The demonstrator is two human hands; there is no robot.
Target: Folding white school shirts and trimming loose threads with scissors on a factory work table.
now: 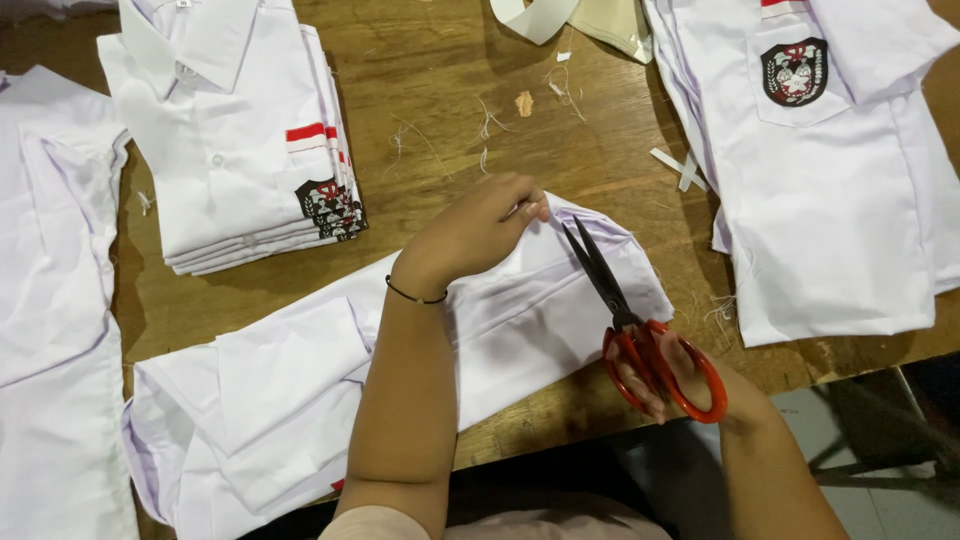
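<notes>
Where white shirts (230, 150) crowd it, thread scraps (480, 125) litter the wooden table (450, 90).

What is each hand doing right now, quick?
Left hand: closed, pinching the white shirt at its edge.
Right hand: closed around the red-handled scissors, blades pointing at the pinched spot.
</notes>
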